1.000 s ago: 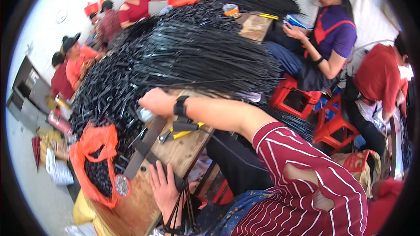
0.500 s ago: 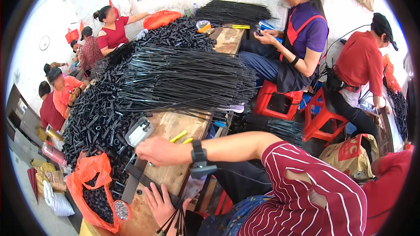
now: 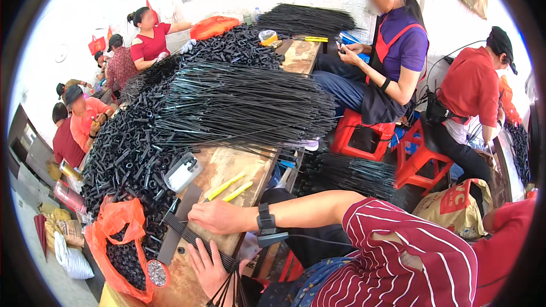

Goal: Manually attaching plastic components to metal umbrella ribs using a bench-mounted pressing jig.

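With left hand (image 3: 211, 270) spread open against the black rods (image 3: 185, 231), near the table's (image 3: 250, 165) right edge, align them evenly; guide lightly with curled right hand (image 3: 218, 217), contents impossible to tell.

Right across the counter (image 3: 256, 159), pliers (image 3: 226, 186) lie just right of the tub (image 3: 183, 173), heaped fittings (image 3: 128, 139) to its left, the rod stack (image 3: 244, 105) behind; nearer, the plastic bag (image 3: 129, 216) sits left of the rod bundle (image 3: 183, 230).

Thin black rods (image 3: 183, 229), near-parallel
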A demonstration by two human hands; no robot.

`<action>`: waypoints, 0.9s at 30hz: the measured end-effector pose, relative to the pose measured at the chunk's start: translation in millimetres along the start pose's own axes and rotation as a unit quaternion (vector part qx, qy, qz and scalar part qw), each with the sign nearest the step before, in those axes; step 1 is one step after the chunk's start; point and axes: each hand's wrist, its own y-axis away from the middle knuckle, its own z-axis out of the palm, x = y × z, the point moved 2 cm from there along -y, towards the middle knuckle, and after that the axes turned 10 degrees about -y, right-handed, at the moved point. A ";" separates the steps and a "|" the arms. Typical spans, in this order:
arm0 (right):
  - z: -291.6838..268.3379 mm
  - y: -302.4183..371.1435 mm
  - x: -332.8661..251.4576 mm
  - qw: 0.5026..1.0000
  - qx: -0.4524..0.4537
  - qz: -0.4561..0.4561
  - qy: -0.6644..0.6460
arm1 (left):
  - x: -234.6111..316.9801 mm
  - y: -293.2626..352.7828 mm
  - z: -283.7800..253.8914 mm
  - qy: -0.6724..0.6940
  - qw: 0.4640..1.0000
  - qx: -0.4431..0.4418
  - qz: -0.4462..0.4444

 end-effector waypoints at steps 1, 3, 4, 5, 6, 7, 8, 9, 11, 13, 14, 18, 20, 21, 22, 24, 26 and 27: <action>1.2 0.7 -1.9 1.000 -0.010 -0.022 0.020 | 1.1 -1.4 -2.5 0.001 1.000 -0.001 -0.001; 0.5 1.1 -3.7 0.999 -0.013 -0.027 0.036 | 1.9 -2.1 -5.9 -0.001 1.000 0.004 0.007; -0.1 0.3 -4.9 0.998 -0.015 -0.033 0.053 | 0.9 -2.3 -5.9 -0.008 1.000 0.008 0.010; -1.3 -0.9 -5.8 0.998 -0.015 -0.034 0.052 | 1.4 -2.0 -7.4 -0.009 1.000 0.008 0.009; -4.2 -1.7 -6.7 0.999 0.021 -0.036 0.017 | 2.3 -2.6 -8.6 -0.007 1.000 0.004 0.008; -7.6 -2.3 -7.7 0.997 0.057 -0.038 -0.017 | 3.0 -2.5 -9.6 -0.005 1.000 0.000 0.007; -9.8 -1.4 -9.7 0.997 0.058 -0.037 -0.016 | 1.9 -1.5 -6.0 -0.005 1.000 -0.001 0.008; -16.9 -2.3 -15.9 0.996 0.088 0.000 -0.035 | -0.8 -1.3 0.1 0.005 1.000 0.008 0.011; -32.9 -4.2 -27.4 0.991 0.115 0.037 -0.052 | -4.4 -0.5 5.8 0.016 1.000 0.019 0.012; -51.9 -6.7 -45.5 0.991 0.128 0.012 -0.047 | -6.4 1.5 7.3 -0.009 0.999 0.024 0.023; -62.4 -8.7 -54.1 0.991 0.128 0.014 -0.045 | -8.0 2.2 11.2 -0.002 0.999 0.029 0.022; -116.1 -26.0 -125.0 0.977 0.194 -0.083 -0.035 | -4.6 3.5 2.8 0.022 1.000 0.007 -0.001; -139.0 -31.5 -164.0 0.970 0.191 -0.145 -0.044 | -4.9 2.5 5.1 0.018 1.000 0.018 0.009; -148.2 -31.3 -184.9 0.971 0.176 -0.155 -0.045 | -5.6 4.1 4.6 0.010 0.999 0.029 0.016; -154.9 -32.7 -201.5 0.972 0.160 -0.166 -0.045 | -3.2 4.9 -3.0 0.034 0.999 0.024 0.004; -161.9 -44.0 -215.8 0.945 0.206 -0.255 -0.022 | 9.7 -12.0 -33.1 0.059 0.998 0.009 0.001; -165.6 -51.2 -217.0 0.941 0.211 -0.263 -0.020 | 13.9 -21.6 -43.0 0.093 0.996 0.002 0.013; -165.6 -54.6 -214.4 0.936 0.218 -0.274 -0.034 | 8.0 -17.8 -29.1 0.096 0.995 0.000 0.010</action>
